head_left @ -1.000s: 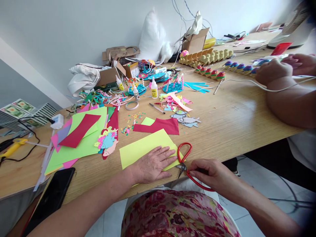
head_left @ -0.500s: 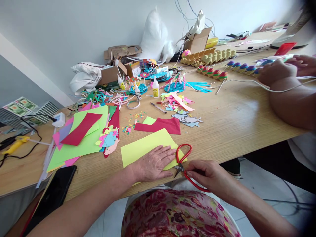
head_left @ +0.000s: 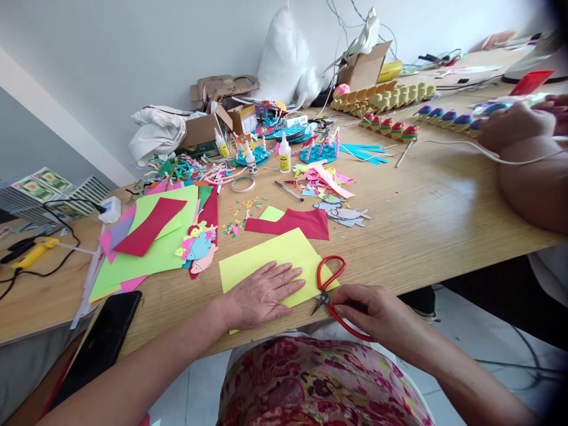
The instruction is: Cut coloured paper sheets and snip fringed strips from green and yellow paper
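Left grip lay open, palm down. Tabletop carried yellow paper under that palm, at the near edge. Right grip was closed on red-handled scissors, blades parted, by the paper's right end. Fish cutouts lay beyond.

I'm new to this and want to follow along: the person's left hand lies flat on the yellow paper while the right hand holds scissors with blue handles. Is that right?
Not quite: the scissors have red handles, as the head view shows. The left hand does lie flat on the yellow paper, and the right hand holds the scissors.
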`<state>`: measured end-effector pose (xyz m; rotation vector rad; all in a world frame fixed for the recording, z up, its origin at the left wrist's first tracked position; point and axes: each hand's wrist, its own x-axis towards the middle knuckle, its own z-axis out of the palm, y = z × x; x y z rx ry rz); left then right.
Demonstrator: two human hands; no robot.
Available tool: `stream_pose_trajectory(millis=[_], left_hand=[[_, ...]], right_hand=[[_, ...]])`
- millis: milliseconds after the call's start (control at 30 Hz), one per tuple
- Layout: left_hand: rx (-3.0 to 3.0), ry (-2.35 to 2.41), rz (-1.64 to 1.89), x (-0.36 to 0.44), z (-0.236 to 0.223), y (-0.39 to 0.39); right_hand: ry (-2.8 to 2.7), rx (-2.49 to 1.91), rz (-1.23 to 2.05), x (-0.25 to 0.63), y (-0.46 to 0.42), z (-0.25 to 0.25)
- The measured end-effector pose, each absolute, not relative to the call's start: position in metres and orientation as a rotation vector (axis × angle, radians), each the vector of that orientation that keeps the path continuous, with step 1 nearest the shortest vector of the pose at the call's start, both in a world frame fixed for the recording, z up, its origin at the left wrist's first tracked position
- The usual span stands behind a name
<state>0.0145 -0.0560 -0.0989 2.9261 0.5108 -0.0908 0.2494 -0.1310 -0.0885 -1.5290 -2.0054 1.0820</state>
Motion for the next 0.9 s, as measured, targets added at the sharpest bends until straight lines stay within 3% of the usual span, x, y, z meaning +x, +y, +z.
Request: stream_pose_trajectory(millis=[900], left_hand=[[2.954, 0.535, -0.065, 0.019, -0.099, -0.060]], right_hand=[[-2.044, -1.482, 1.060, 0.234, -0.134, -0.088]])
